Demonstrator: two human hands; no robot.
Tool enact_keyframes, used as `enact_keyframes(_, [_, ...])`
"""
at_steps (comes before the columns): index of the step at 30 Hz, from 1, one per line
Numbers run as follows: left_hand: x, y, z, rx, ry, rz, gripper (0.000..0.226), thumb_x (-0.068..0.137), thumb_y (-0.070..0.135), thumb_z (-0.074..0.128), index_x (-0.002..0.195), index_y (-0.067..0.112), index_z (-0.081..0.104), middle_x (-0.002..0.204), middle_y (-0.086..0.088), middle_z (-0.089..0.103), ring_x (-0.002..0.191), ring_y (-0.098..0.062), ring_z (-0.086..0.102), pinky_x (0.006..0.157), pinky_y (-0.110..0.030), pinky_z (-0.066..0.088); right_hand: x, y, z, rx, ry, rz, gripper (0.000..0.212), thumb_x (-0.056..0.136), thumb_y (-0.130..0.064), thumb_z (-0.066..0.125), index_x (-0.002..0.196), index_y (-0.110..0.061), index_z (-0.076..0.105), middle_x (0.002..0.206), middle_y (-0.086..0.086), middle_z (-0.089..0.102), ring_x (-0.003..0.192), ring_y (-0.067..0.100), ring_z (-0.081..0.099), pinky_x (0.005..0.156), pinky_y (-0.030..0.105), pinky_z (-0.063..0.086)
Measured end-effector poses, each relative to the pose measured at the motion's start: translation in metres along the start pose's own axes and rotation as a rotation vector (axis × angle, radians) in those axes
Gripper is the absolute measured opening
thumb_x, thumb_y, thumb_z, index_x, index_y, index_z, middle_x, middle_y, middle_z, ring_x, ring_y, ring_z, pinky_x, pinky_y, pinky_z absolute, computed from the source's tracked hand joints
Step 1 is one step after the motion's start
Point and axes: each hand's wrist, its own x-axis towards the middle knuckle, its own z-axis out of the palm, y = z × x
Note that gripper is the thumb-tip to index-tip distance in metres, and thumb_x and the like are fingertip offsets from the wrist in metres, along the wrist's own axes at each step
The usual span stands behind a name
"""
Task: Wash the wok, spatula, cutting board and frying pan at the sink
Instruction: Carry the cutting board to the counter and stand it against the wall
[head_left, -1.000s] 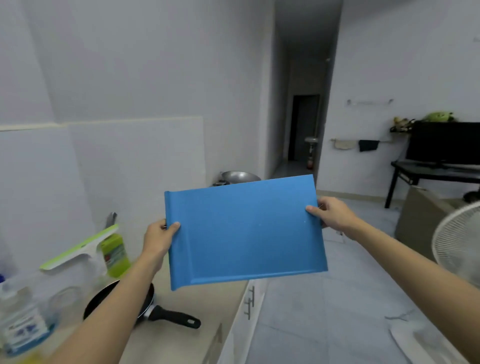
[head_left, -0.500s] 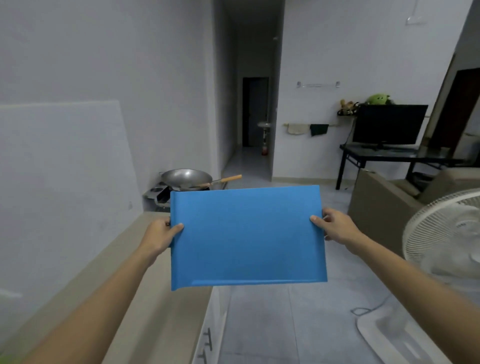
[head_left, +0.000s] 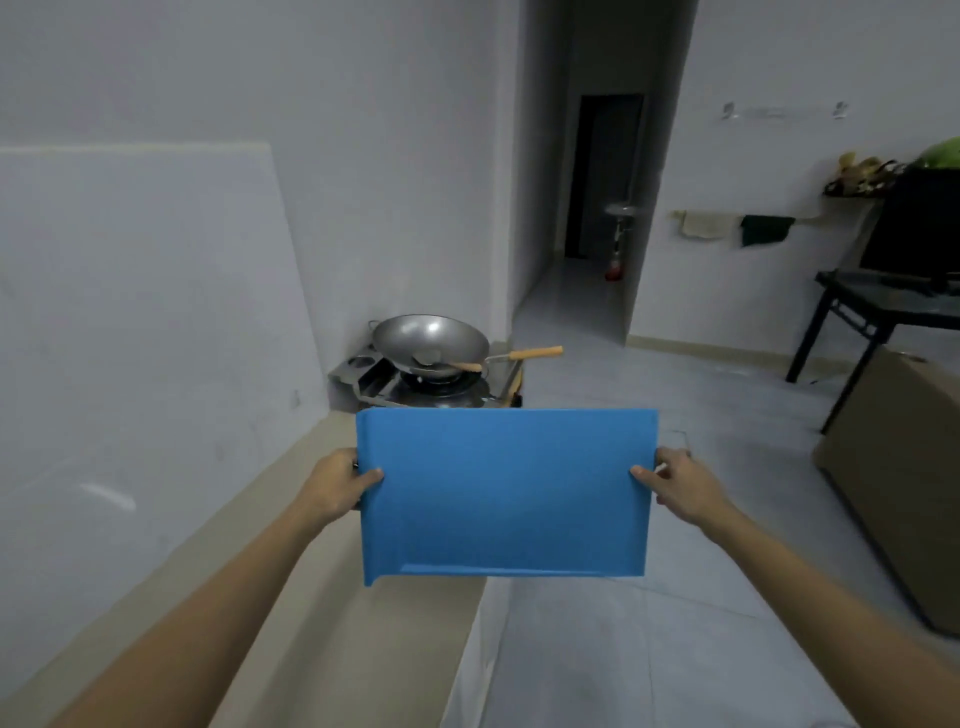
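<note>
Squarely between both hands' fingers (head_left: 375, 474): cutting board (head_left: 506, 493)

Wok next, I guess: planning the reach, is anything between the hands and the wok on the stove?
Yes. The blue cutting board is held by both the left hand and the right hand, directly in front of the wok, with bare counter beyond.

Cutting board (head_left: 506, 493) held over counter (head_left: 332, 597) edge — wok (head_left: 430, 343) on stove (head_left: 441, 387) behind it.
</note>
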Motion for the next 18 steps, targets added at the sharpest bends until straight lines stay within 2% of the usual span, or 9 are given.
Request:
enact_keyframes(2, [0.018, -0.018, -0.012, 0.022, 0.065, -0.082, 0.026, 0.095, 0.017, 0.058, 0.116, 0.003, 0.061, 0.108, -0.011, 0.067, 0.096, -0.028, 0.065, 0.075, -0.04, 0.059, 0.053, -0.02, 0.03, -0.023, -0.084, -0.071, 0.037, 0.094, -0.039, 0.053, 0.116, -0.009, 0.056, 0.108, 0.01, 0.067, 0.087, 0.026, 0.065, 0.077, 0.038, 0.052])
enact_keyframes(6, [0.032, -0.054, -0.033, 0.014, 0.211, -0.264, 0.026, 0.096, 0.018, 0.056, 0.119, 0.005, 0.057, 0.105, -0.007, 0.063, 0.092, -0.026, 0.062, 0.067, -0.033, 0.055, 0.145, -0.073, 0.091, -0.075, -0.242, -0.232, 0.04, 0.094, -0.042, 0.052, 0.121, -0.012, 0.055, 0.11, 0.008, 0.066, 0.089, 0.025, 0.062, 0.076, 0.036, 0.049])
enact_keyframes(9, [0.023, -0.081, -0.048, 0.084, 0.34, -0.414, 0.026, 0.097, 0.023, 0.055, 0.116, 0.005, 0.058, 0.106, -0.011, 0.064, 0.093, -0.032, 0.063, 0.075, -0.044, 0.056, 0.193, -0.121, 0.14, -0.073, -0.387, -0.363, 0.041, 0.095, -0.04, 0.053, 0.128, -0.016, 0.053, 0.117, 0.007, 0.064, 0.098, 0.027, 0.062, 0.078, 0.035, 0.048])
enact_keyframes(11, [0.01, -0.1, -0.057, 0.118, 0.451, -0.514, 0.027, 0.097, 0.025, 0.055, 0.113, 0.003, 0.06, 0.104, -0.011, 0.066, 0.091, -0.031, 0.062, 0.076, -0.041, 0.053, 0.216, -0.157, 0.175, -0.083, -0.474, -0.448, 0.041, 0.093, -0.041, 0.054, 0.125, -0.016, 0.055, 0.111, 0.006, 0.065, 0.094, 0.025, 0.062, 0.079, 0.037, 0.05])
enact_keyframes(13, [-0.012, -0.119, -0.066, 0.138, 0.56, -0.63, 0.027, 0.096, 0.028, 0.055, 0.108, 0.004, 0.063, 0.1, -0.01, 0.068, 0.087, -0.028, 0.064, 0.073, -0.038, 0.051, 0.222, -0.197, 0.209, -0.095, -0.548, -0.519, 0.036, 0.093, -0.04, 0.054, 0.119, -0.015, 0.056, 0.101, 0.004, 0.065, 0.085, 0.023, 0.063, 0.073, 0.034, 0.049])
enact_keyframes(15, [-0.038, -0.142, -0.075, 0.171, 0.622, -0.765, 0.027, 0.094, 0.031, 0.056, 0.099, 0.006, 0.064, 0.092, -0.011, 0.071, 0.081, -0.028, 0.067, 0.073, -0.04, 0.054, 0.217, -0.235, 0.244, -0.122, -0.611, -0.596, 0.034, 0.094, -0.038, 0.053, 0.119, -0.015, 0.055, 0.098, 0.004, 0.063, 0.085, 0.024, 0.062, 0.07, 0.032, 0.045])
enact_keyframes(18, [-0.072, -0.17, -0.089, 0.238, 0.701, -0.931, 0.03, 0.094, 0.031, 0.057, 0.09, 0.002, 0.064, 0.082, -0.014, 0.071, 0.074, -0.031, 0.068, 0.069, -0.04, 0.055, 0.192, -0.278, 0.298, -0.14, -0.692, -0.657, 0.037, 0.097, -0.036, 0.048, 0.126, -0.011, 0.051, 0.11, 0.009, 0.063, 0.096, 0.028, 0.06, 0.07, 0.032, 0.041])
